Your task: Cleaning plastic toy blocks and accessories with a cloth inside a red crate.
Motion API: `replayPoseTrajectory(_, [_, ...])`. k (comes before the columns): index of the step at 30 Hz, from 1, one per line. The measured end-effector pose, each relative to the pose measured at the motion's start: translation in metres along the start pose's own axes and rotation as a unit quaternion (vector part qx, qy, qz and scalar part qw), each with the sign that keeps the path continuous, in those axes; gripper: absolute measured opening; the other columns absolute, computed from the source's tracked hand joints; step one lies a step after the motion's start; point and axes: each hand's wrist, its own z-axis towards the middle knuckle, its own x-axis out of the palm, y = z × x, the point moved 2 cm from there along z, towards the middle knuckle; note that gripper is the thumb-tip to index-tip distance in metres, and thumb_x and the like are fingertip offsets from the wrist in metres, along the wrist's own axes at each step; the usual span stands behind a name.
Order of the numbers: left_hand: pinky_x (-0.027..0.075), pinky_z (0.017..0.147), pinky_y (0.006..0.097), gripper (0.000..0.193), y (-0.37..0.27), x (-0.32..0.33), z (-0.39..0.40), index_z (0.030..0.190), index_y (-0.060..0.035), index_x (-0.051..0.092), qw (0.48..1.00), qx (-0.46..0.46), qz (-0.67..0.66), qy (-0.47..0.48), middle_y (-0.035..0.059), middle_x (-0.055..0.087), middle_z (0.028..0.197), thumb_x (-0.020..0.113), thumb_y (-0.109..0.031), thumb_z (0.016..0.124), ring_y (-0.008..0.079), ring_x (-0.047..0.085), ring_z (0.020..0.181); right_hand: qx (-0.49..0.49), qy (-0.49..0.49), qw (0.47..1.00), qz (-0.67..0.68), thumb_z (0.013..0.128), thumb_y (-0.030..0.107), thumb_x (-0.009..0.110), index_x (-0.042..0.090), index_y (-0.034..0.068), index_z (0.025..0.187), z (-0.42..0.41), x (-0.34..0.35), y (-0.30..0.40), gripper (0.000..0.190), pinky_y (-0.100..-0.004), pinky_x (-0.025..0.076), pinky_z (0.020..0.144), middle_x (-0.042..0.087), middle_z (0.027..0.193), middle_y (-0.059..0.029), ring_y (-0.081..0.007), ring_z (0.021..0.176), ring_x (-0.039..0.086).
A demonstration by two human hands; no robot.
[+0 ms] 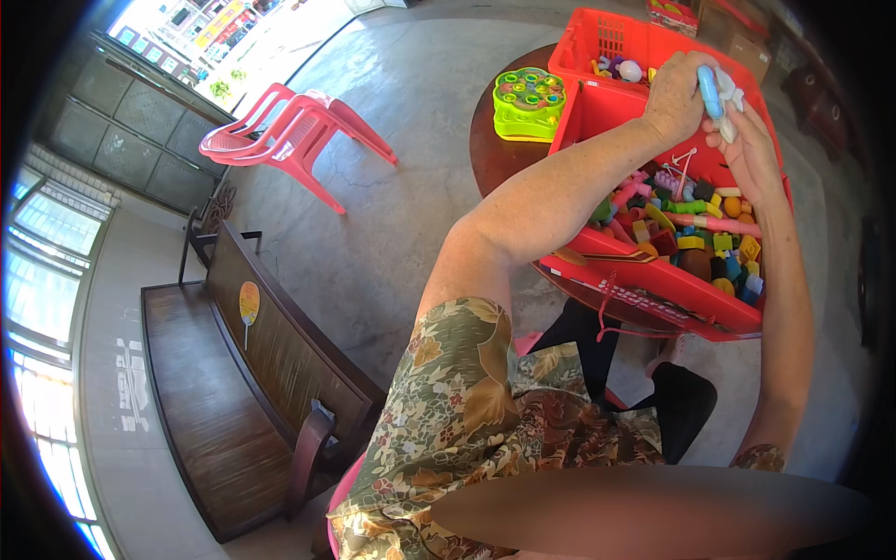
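Both hands are raised over an open red cardboard box point(602, 260). My left hand point(675, 94) holds a light-blue curved plastic toy piece point(709, 91), perhaps a tube. A white tissue or cloth point(729, 91) is pinched in my right hand point(750, 143), against the blue piece. Below them, the box contains a heap of mixed toys: a pink tube point(714, 222), a yellow block point(690, 243), an orange ball point(732, 206) and many other colourful pieces. My left forearm hides part of the heap.
A red plastic basket point(570, 52) with small toys stands behind the box. A green toy game point(530, 105) sits on the round brown table point(486, 150). Left are a pink plastic chair point(301, 136) and a dark wooden bench point(217, 392). Cardboard boxes point(749, 52) stand beyond.
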Motion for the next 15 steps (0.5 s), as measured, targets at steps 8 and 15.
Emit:
replayPoseTrajectory(8, [0.054,0.07,0.0365,0.037,0.012,0.003,0.0,0.123,-0.0034,0.048,0.976,-0.042,-0.057,0.205,0.0185,0.06,0.101,0.049,-0.001,0.086,0.0252,0.064,0.084,-0.006,-0.098,0.979,-0.179,0.091,0.018,0.052,0.055,0.006,0.115,0.013,-0.035,0.01,0.027,-0.0238,0.047,0.063,0.059,0.087,-0.0021,-0.0092,0.077,0.056])
replayPoseTrajectory(15, [0.058,0.063,0.0356,0.031,0.002,0.001,-0.008,0.118,0.0049,0.05,0.84,-0.355,-0.346,0.221,0.018,0.061,0.099,0.051,-0.004,0.088,0.0238,0.066,0.084,-0.142,-0.144,0.85,-0.486,0.089,0.016,0.05,0.057,0.01,0.121,0.007,-0.03,0.014,0.033,-0.0265,0.047,0.075,0.059,0.103,-0.0056,-0.016,0.092,0.057])
